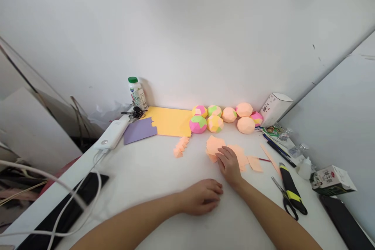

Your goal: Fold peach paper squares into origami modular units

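My right hand (230, 166) lies with stretched fingers over the edge of a pile of peach paper cut-outs (214, 143), touching them; its thumb is hidden. More peach pieces (239, 154) spread out beside it, and a small peach square (254, 163) lies further right. My left hand (203, 197) rests on the white table with fingers loosely bent and a little apart, and I see nothing in it. Beyond it, a short row of small folded peach pieces (181, 147) lies on the tabletop.
Several faceted paper balls (215, 124) sit along the wall. Yellow card (172, 121) and purple card (140, 131) lie at back left, near a bottle (137, 93) and a power bank (113, 134). Scissors (285, 197) and a utility knife (291, 187) lie right; white cables (98, 187) cross the left.
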A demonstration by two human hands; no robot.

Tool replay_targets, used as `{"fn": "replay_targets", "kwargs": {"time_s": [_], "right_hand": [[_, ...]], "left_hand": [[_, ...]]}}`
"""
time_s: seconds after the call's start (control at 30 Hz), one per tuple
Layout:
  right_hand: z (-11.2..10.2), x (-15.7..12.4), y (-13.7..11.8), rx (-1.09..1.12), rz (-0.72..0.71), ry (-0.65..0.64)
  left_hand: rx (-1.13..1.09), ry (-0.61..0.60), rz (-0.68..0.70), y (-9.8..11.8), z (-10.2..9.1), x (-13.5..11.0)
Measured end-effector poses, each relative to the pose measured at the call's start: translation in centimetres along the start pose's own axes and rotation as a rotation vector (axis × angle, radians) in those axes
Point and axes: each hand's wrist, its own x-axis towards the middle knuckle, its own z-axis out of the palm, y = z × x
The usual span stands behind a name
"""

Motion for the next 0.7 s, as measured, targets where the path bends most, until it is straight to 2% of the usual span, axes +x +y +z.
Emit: {"fn": "replay_targets", "kwargs": {"time_s": [0.1,0.17,0.23,0.33,0.4,0.7], "right_hand": [[-0.5,0.1,-0.5,0.121,0.018,0.057],[-0.6,0.2,-0.7,0.207,0.024,0.058],[-0.6,0.1,-0.7,0.286,0.017,0.033],[-0.5,0.1,-0.7,0.370,-0.014,-0.034],[-0.5,0.1,-0.7,0.409,-0.032,-0.081],[-0.2,0.0,-1.1,0.592,-0.045,-0.212]], "left_hand": [[-0.406,0.286,-0.345,-0.2,-1.0,0.6],[-0.782,0.479,-0.512,-0.6,-1.9,1.0],[-1.109,0.624,-0.556,-1.2,-2.9,1.3],[-1.279,0.785,-0.554,-2.2,-4.0,1.4],[-1.255,0.794,-0.543,-2.5,-4.3,1.1],[-0.919,0.542,-0.624,-1.6,-3.8,1.0]]}}
